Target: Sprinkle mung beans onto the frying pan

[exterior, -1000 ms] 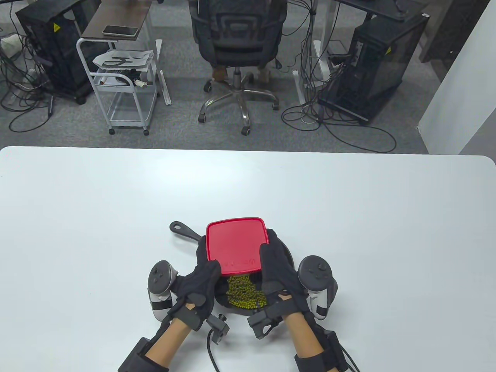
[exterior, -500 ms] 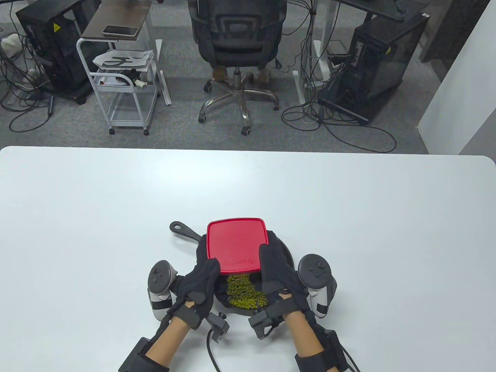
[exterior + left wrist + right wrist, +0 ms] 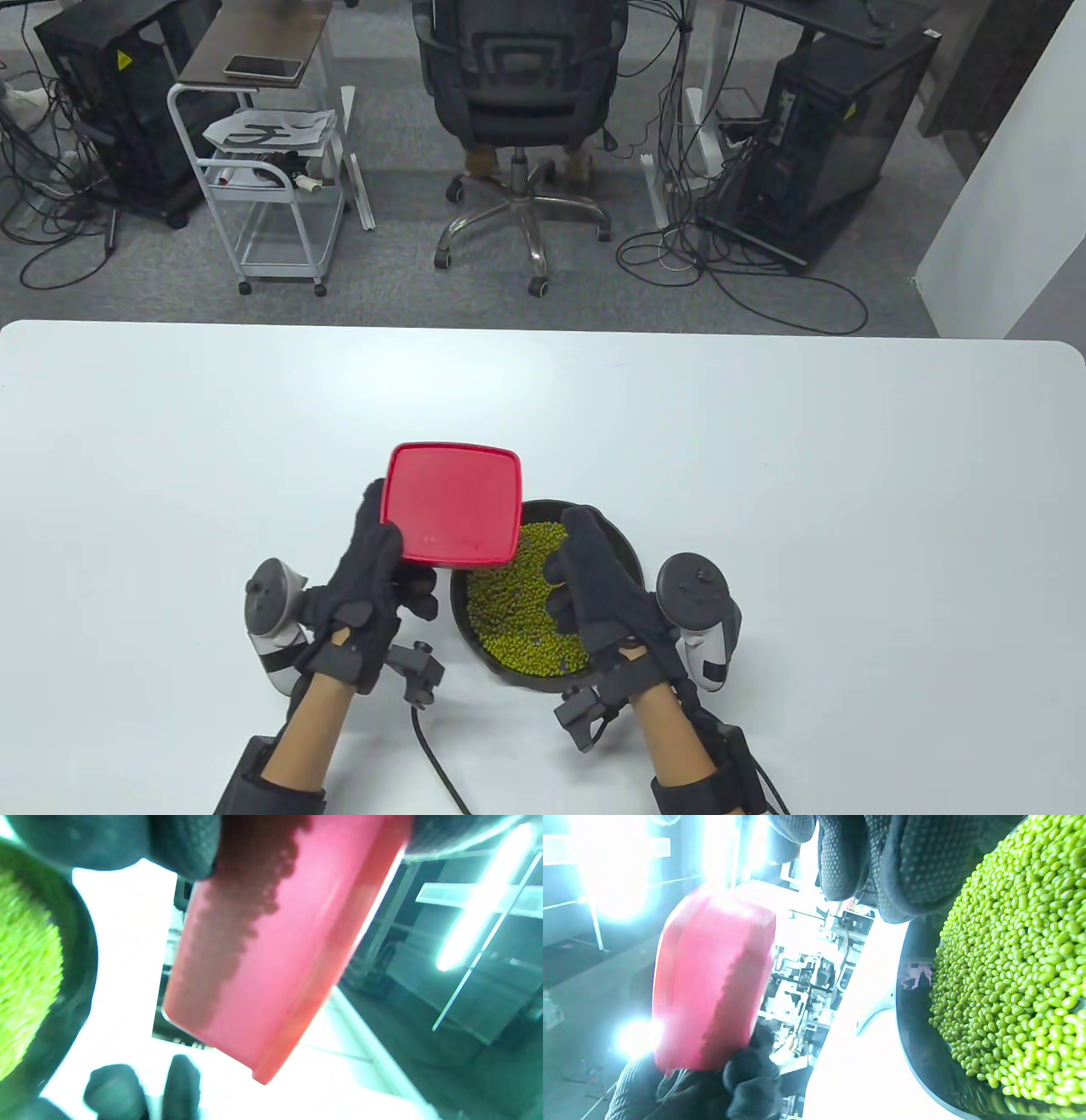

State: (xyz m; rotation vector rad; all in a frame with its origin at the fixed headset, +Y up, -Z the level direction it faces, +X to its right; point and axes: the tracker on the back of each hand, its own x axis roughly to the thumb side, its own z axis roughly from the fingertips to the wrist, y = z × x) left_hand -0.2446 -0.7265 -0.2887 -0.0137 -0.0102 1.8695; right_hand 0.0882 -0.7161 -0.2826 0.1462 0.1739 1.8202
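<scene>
Mung beans already cover the frying pan. My left hand holds the upturned red container at the pan's ten o'clock; my right hand hovers loosely spread, holding nothing. I judge sprinkling nearly complete.

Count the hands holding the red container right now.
1. The left hand alone holds the red container, left of the frying pan; the right hand hovers over the mung beans, not touching it.

Nothing readable: the red container bears only a faint embossed mark, and the black cabinet carries a yellow warning triangle.
</scene>
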